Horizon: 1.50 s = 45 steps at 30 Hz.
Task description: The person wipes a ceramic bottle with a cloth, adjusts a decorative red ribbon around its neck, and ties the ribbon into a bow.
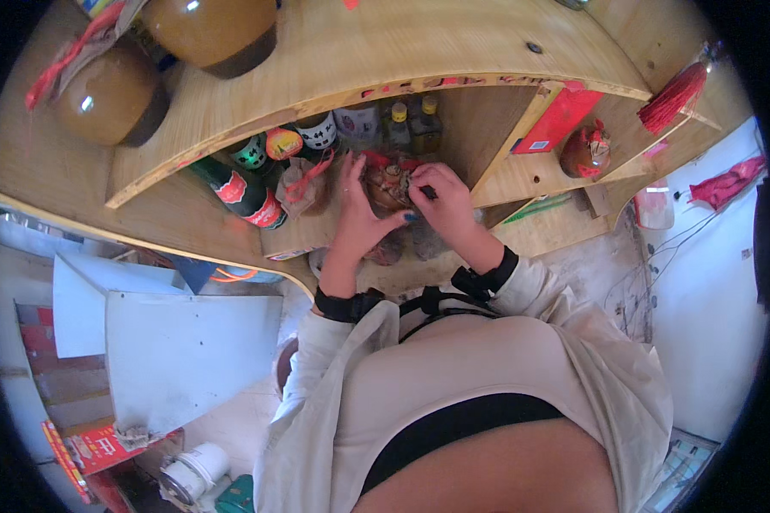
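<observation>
A small brown jar (pixel 385 194) stands on the wooden shelf, its mouth wrapped in crumpled covering (pixel 391 176) with a red ribbon (pixel 377 158). My left hand (pixel 359 215) curves around the jar's left side, thumb across its front. At the right of the wrapped neck, my right hand (pixel 446 199) has its fingertips pinched together on the covering. Left of the jar is another wrapped jar (pixel 303 189) tied with red ribbon. A dark green bottle (pixel 244 192) with red labels leans beside that one. My fingers hide part of the middle jar.
Two large brown jars (pixel 112 96) sit on the upper board (pixel 385 45). Behind my hands stand yellow-capped bottles (pixel 399 125). A wooden divider (pixel 513 138) rises at right, with a red box (pixel 555 122) and another brown jar (pixel 584 154) beyond it. A white panel (pixel 192 353) stands lower left.
</observation>
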{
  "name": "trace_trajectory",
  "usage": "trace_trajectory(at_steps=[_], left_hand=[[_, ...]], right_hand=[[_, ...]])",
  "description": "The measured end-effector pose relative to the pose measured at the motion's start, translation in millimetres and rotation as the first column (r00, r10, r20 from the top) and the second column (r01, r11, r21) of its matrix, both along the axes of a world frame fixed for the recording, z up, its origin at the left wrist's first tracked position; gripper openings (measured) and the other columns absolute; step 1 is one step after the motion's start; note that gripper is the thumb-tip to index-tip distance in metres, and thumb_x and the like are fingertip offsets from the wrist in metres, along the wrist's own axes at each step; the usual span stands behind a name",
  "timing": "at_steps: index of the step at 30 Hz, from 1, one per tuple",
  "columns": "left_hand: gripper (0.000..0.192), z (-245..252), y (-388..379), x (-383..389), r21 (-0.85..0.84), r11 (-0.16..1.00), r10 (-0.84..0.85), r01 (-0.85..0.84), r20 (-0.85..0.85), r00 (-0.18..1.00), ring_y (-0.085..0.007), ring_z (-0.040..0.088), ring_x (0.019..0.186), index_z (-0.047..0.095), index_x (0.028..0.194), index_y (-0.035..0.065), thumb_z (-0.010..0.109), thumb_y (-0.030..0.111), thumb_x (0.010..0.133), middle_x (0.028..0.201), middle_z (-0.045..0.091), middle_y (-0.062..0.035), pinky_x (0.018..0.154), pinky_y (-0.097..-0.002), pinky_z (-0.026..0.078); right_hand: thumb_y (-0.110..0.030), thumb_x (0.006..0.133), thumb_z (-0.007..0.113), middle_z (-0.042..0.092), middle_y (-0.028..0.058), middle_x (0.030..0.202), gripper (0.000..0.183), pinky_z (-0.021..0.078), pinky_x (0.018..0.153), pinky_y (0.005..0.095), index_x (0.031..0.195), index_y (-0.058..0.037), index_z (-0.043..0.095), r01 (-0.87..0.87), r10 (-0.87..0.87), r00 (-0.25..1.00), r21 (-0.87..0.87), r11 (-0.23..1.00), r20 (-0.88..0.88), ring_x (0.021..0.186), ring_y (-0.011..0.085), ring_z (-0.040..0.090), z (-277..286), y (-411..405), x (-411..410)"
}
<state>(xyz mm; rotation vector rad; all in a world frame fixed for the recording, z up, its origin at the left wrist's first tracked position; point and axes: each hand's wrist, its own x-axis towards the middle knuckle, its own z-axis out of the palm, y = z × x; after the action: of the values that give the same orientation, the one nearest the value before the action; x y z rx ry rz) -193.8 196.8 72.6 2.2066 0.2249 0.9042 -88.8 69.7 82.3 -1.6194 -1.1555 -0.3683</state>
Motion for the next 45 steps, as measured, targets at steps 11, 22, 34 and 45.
trace_trajectory(at_steps=[11, 22, 34, 45], left_hand=[[0.029, 1, -41, 31, -0.004, 0.964, 0.265, -0.265, 0.036, 0.964, -0.0343, 0.047, 0.103, 0.051, 0.105, 0.0019, 0.060, 0.009, 0.078, 0.107, 0.049, -0.0179, 0.090, -0.0392, 0.037], [0.022, -10, 16, 6, -0.261, 0.961, -0.114, 0.093, -0.064, 0.991, -0.0256, 0.050, 0.106, 0.053, 0.101, 0.0024, 0.057, 0.002, 0.079, 0.106, 0.056, -0.0152, 0.093, -0.0340, 0.036], [0.022, -21, 18, 7, -0.198, 0.951, -0.232, 0.238, 0.052, 0.971, -0.0249, 0.046, 0.110, 0.052, 0.103, 0.0025, 0.053, 0.016, 0.085, 0.112, 0.051, -0.0124, 0.097, -0.0359, 0.032], [0.021, -22, 21, 9, -0.200, 0.943, -0.260, 0.268, 0.066, 0.963, -0.0248, 0.047, 0.107, 0.051, 0.101, 0.0029, 0.052, 0.010, 0.082, 0.108, 0.052, -0.0124, 0.096, -0.0350, 0.033]], right_hand=[[-0.001, 0.067, 0.065, 0.057, 0.0109, 0.085, 0.019, 0.0465, 0.069, 0.0379, 0.080, -0.0031, 0.051, -0.097, 0.093, 0.995, -0.165, 0.982, -0.031, 0.076, 0.0309, 0.054, -37, -33, -3], [-0.007, 0.076, 0.063, 0.057, 0.0084, 0.093, 0.013, 0.0506, 0.060, 0.0333, 0.083, -0.0051, 0.052, 0.014, -0.016, 0.999, -0.084, 0.996, -0.034, 0.079, 0.0254, 0.059, -12, -55, 1], [0.001, 0.073, 0.063, 0.058, 0.0111, 0.087, 0.014, 0.0478, 0.067, 0.0331, 0.082, -0.0025, 0.052, -0.097, 0.113, 0.936, 0.064, 0.993, -0.335, 0.080, 0.0268, 0.059, -35, 5, -5], [0.001, 0.074, 0.062, 0.057, 0.0136, 0.089, 0.016, 0.0470, 0.070, 0.0338, 0.083, -0.0027, 0.049, -0.035, 0.098, 0.951, 0.213, 0.976, -0.294, 0.082, 0.0291, 0.058, -19, -3, -11]])
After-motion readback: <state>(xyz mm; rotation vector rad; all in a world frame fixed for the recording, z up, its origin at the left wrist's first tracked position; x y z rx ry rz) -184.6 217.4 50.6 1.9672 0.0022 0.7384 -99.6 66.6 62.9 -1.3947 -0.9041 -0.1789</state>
